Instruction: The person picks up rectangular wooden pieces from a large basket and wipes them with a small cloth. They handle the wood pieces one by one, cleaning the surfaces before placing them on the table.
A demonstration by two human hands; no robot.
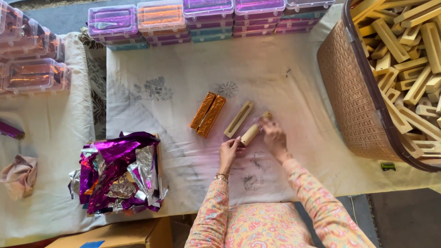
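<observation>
My left hand [229,150] grips the near end of a pale wooden stick-shaped piece [251,133] that lies on the white cloth [285,78]. My right hand [273,136] holds the same piece at its far end, fingers over it. Just left of it lies a second pale wooden piece [239,119] with a groove along it, untouched. Further left, two pieces wrapped in orange foil [208,114] rest side by side.
A brown woven basket [349,101] full of pale wooden pieces stands at the right. A heap of purple and silver foil sheets [117,172] lies at the left. Stacked clear plastic boxes [161,20] line the far edge and left side. A cardboard box [124,234] sits below.
</observation>
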